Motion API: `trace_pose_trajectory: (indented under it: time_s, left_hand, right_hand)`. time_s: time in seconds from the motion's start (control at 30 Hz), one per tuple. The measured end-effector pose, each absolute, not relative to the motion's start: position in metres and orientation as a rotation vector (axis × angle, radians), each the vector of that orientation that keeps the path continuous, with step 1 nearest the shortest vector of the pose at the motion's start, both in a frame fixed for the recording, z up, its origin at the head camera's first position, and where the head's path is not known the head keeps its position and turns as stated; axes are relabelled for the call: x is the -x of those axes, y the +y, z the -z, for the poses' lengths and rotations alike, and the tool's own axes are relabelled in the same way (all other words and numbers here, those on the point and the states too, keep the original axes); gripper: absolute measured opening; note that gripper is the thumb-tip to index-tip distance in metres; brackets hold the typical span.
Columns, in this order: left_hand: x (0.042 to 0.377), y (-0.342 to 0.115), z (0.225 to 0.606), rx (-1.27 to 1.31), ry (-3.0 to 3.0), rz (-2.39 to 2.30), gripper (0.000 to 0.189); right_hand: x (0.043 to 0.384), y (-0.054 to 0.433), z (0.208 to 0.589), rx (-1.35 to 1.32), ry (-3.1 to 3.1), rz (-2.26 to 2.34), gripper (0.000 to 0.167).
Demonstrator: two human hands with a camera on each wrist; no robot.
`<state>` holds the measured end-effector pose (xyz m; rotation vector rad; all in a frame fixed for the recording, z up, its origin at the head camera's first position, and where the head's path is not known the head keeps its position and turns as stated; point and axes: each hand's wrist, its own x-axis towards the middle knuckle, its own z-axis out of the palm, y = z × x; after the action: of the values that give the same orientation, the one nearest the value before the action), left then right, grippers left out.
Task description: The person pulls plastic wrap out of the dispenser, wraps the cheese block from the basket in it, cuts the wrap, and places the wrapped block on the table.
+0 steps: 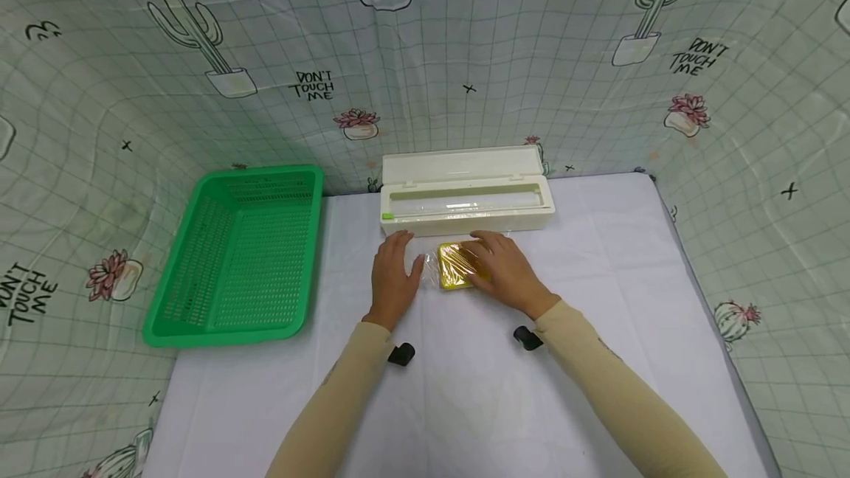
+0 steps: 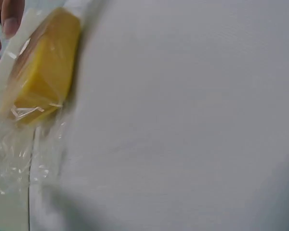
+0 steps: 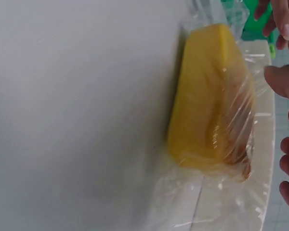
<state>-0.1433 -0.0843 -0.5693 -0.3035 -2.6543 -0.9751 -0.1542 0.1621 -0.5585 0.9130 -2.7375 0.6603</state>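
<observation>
A yellow container (image 1: 454,268) with a brownish top lies on the white cloth, covered in clear cling film that shines and wrinkles. Loose film (image 2: 19,159) spreads out past its end in the left wrist view. My right hand (image 1: 508,271) is over the container's right side, fingers spread; in the right wrist view its thumb (image 3: 282,82) is raised off the film. Left of the container, my left hand (image 1: 393,282) has its fingers loosely extended and holds nothing, its thumb beside the film's edge. Right behind both hands stands a white cling film dispenser (image 1: 465,224), lid raised.
A green plastic basket (image 1: 310,271) stands on the left of the table. Behind the dispenser rises a grid-patterned curtain (image 1: 451,43) with cactus drawings, which also surrounds the sides. Small black devices (image 1: 401,354) are at both wrists.
</observation>
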Motion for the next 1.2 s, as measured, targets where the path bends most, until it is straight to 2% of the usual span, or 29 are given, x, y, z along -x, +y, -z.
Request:
trace_pose_trajectory:
  time_s: [0.23,0.4,0.87,1.2]
  left_hand:
    - [0.159,-0.099,0.567,0.005,-2.415,1.386,0.053]
    - [0.17,-0.104,0.565,-0.134,-2.378,1.606,0.057]
    - [0.189,-0.108,0.562,-0.308,-2.279,1.961,0.052]
    - [0.192,-0.109,0.564,-0.318,-2.27,2.002,0.045]
  right_hand:
    - [0.163,0.141,0.542,-0.908,-2.678,-0.659,0.048]
    - [0.173,0.123,0.534,-0.899,-2.685,-0.617,0.047]
    - [0.201,0.075,0.519,-0.932,-2.736,-0.484,0.043]
    - [0.22,0.051,0.518,-0.949,-2.807,-0.394,0.04]
